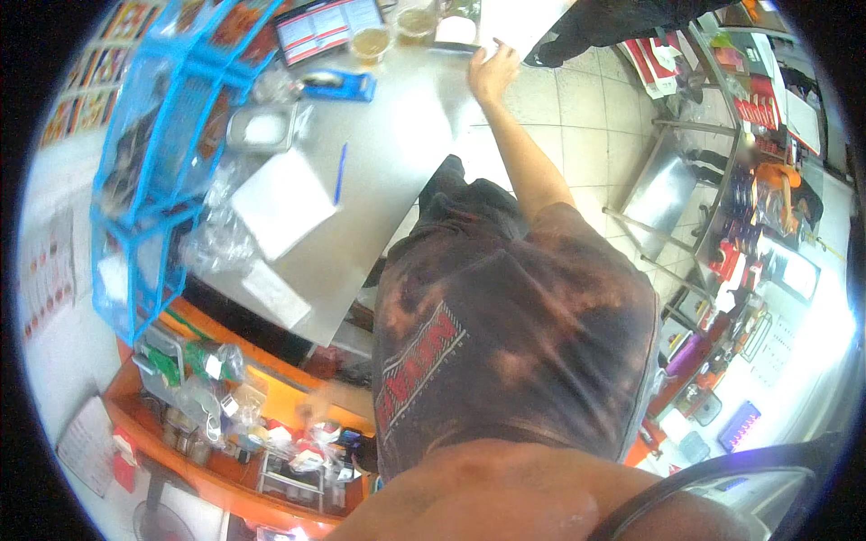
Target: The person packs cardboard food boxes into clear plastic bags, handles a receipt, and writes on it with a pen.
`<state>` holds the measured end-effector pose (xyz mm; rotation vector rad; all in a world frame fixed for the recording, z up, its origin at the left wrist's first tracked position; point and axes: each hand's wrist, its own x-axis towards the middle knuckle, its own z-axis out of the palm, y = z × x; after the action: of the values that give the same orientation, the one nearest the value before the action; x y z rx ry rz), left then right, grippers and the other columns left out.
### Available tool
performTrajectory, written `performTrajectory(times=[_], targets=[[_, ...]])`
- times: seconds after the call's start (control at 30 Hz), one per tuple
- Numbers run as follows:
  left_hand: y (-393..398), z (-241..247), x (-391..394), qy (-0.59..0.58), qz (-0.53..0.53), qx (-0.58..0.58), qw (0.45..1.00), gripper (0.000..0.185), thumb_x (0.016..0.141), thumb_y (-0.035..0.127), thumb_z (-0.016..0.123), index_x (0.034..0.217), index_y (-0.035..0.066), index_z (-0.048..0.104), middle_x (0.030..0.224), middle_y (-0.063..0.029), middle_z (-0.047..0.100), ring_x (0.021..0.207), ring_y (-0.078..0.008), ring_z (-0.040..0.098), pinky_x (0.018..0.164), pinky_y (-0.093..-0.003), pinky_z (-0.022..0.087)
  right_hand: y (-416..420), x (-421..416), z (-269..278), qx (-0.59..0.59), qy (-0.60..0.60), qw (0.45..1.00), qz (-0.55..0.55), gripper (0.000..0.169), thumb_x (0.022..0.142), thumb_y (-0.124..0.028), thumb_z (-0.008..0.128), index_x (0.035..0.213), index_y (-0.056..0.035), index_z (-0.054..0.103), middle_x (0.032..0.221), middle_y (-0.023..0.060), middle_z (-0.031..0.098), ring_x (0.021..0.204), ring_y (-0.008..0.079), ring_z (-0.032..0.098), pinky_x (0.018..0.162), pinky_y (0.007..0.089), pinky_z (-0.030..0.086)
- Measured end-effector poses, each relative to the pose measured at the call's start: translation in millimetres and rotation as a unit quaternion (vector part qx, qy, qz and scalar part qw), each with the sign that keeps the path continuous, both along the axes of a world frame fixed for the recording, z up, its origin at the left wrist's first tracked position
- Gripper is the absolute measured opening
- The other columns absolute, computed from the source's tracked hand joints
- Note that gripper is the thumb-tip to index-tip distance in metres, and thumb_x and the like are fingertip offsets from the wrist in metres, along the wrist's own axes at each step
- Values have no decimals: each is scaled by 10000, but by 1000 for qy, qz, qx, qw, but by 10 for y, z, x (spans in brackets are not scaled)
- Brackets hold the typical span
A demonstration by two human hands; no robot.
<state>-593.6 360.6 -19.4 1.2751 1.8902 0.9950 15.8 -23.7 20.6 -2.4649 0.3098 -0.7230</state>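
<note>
My right arm reaches to the top of the view, and my right hand point(494, 73) has its fingers curled at the lower edge of a white sheet point(519, 24). A blurred, skin-coloured shape left of my shirt looks like my left hand point(321, 404), above the cluttered orange counter point(237, 497); its fingers cannot be made out. On the steel table point(385, 155) before me lie a stack of white paper point(284, 203), a blue pen point(340, 174) and a blue tape dispenser point(342, 84).
A blue-framed rack point(159, 176) borders the table, beside clear plastic bags point(220, 237) and a metal container point(260, 128). Lidded cups point(371, 44) stand by a screen point(331, 30). Dark clothing point(609, 27) shows at the top. A person in orange point(778, 176) is far right, beyond a steel-topped table point(659, 193).
</note>
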Motion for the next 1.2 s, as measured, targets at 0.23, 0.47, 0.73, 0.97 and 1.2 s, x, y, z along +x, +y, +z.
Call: performTrajectory(times=[0.23, 0.47, 0.73, 0.97, 1.2], targets=[[-2367, 461, 3193, -28, -518, -98, 849, 248, 1004, 182, 678, 1119, -38, 669, 1053, -127, 709, 962, -232, 674, 880, -361, 542, -1390, 1306, -653, -124, 256, 949, 133, 503, 822, -378, 703, 1277, -168, 661, 1218, 145, 669, 1195, 351, 595, 984, 587, 432], [-3170, 208, 5214, -76, -550, -188, 810, 375, 978, 254, 720, 1217, -12, 605, 1101, -132, 715, 1000, -227, 688, 908, -362, 539, -1775, 1464, -896, 74, 324, 917, 219, 425, 826, -346, 735, 1196, -139, 715, 1002, 108, 772, 880, 303, 733, 873, 472, 539], [-3441, -685, 6577, -173, -456, -139, 862, 795, 871, 186, 835, 1396, -84, 303, 1179, -219, 650, 1019, -227, 671, 827, -335, 577, -1991, 1409, -829, 143, 421, 836, 323, 423, 924, -360, 674, 1157, -7, 658, 889, 196, 744, 782, 335, 715, 768, 444, 565], [-3450, 208, 6442, -241, -398, -406, 787, 533, 961, 188, 715, 1333, -56, 422, 1220, -206, 644, 1084, -263, 665, 932, -370, 556, -1736, 807, 577, 452, 356, 787, 222, 248, 971, -176, 720, 1062, 32, 620, 765, 81, 712, 650, 96, 635, 561, 234, 481], [-3283, 1528, 6261, -380, -490, -395, 678, 351, 1050, 161, 546, 1324, -53, 496, 1386, -229, 591, 1276, -316, 594, 1096, -455, 490, -1019, 383, 1226, 459, 373, 745, 310, 210, 975, -119, 716, 1084, 42, 636, 769, 108, 737, 657, 83, 648, 546, 241, 490]])
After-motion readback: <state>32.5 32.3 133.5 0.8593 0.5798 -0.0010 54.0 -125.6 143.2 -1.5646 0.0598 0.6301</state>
